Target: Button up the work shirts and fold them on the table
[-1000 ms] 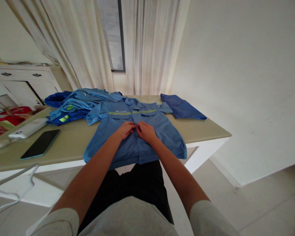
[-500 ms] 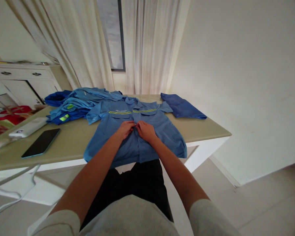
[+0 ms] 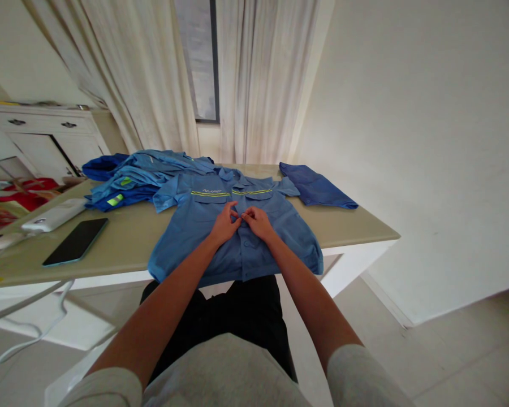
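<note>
Red cloth (image 3: 12,192) shows at the far left edge, beyond the table. On the left part of the beige table (image 3: 356,226) I count one white power bank (image 3: 53,215) and, just nearer to me, one black phone (image 3: 76,241) with a dark screen. Further right, toward the back, sits one loose heap of blue garments (image 3: 129,180); I cannot tell how many pieces are in it.

At the middle of the table one blue work shirt (image 3: 195,237) lies flat, front up, collar away from me. Its hem hangs slightly over the near edge, and a yellow-green stripe crosses the chest. Both bare hands are on its front opening, just below the stripe. The left hand (image 3: 224,224) and the right hand (image 3: 259,222) each pinch the fabric with closed fingers, their fingertips nearly touching.

Right of the shirt, one folded darker blue garment (image 3: 316,186) rests near the far right corner.

Behind the table, on the left, I see one white dresser (image 3: 46,133) with two drawer handles. Cream curtains (image 3: 152,85) hang either side of one narrow window (image 3: 201,62). A plain white wall (image 3: 407,113) stands on the right, above pale floor tiles (image 3: 449,350).
</note>
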A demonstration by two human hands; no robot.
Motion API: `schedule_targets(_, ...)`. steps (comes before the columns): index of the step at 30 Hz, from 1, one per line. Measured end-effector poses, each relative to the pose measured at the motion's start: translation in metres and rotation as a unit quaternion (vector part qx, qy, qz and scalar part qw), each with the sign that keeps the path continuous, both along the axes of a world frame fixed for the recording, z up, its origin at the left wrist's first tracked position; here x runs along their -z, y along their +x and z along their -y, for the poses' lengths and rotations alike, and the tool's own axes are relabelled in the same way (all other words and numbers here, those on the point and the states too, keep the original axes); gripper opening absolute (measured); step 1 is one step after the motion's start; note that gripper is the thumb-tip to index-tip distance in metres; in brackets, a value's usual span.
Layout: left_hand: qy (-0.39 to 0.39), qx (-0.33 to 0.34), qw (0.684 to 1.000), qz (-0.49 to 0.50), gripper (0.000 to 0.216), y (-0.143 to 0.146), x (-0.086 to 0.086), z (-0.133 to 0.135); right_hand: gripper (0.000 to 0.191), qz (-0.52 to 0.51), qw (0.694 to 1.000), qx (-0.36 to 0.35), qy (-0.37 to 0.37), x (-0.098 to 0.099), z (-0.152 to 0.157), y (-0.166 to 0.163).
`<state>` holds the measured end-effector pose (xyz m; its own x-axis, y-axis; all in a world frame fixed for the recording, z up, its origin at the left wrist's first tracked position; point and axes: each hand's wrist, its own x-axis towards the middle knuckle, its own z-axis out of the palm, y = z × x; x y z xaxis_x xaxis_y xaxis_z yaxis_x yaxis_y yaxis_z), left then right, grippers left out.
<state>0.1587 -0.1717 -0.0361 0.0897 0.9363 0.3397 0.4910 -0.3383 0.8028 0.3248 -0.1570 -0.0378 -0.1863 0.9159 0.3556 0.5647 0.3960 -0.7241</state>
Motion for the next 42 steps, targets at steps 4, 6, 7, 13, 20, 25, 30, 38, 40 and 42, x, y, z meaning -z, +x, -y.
schedule_targets(4,0.063,0.016,0.991,-0.114,0.050,0.001,-0.002,0.007,0.014,-0.037,0.999,0.002,-0.040,0.002,-0.004,0.002)
schedule_targets(6,0.073,0.009,0.986,-0.149,0.039,0.001,-0.004,0.010,0.014,-0.036,0.999,0.002,-0.036,0.003,-0.005,0.003)
schedule_targets(7,0.071,0.003,0.984,-0.161,0.034,0.002,-0.005,0.011,0.014,-0.033,0.999,0.003,-0.032,0.003,-0.005,0.003)
schedule_targets(13,0.029,-0.032,0.973,-0.226,0.022,0.004,-0.009,0.014,0.016,-0.006,1.000,0.022,0.004,0.003,-0.006,0.001)
schedule_targets(20,0.020,-0.038,0.964,-0.261,0.026,0.006,-0.005,0.012,0.016,0.005,1.000,0.023,0.012,0.002,-0.003,0.002)
schedule_targets(25,0.003,-0.039,0.965,-0.259,0.024,0.008,-0.003,0.011,0.015,0.012,1.000,0.012,0.008,0.000,0.000,0.002)
schedule_targets(30,-0.014,-0.042,0.970,-0.237,0.023,0.005,-0.001,0.008,0.016,0.019,1.000,0.017,0.012,0.000,0.000,0.002)
schedule_targets(38,0.004,-0.011,0.985,-0.175,0.013,0.000,0.003,0.001,0.015,0.028,0.999,0.028,0.013,-0.002,0.002,0.001)
schedule_targets(40,0.007,-0.004,0.985,-0.173,0.013,-0.002,0.002,0.000,0.015,0.030,0.999,0.030,0.012,-0.003,0.002,0.001)
schedule_targets(42,0.009,0.001,0.985,-0.173,0.016,-0.003,0.002,0.001,0.015,0.033,0.999,0.031,0.013,-0.004,0.003,0.001)
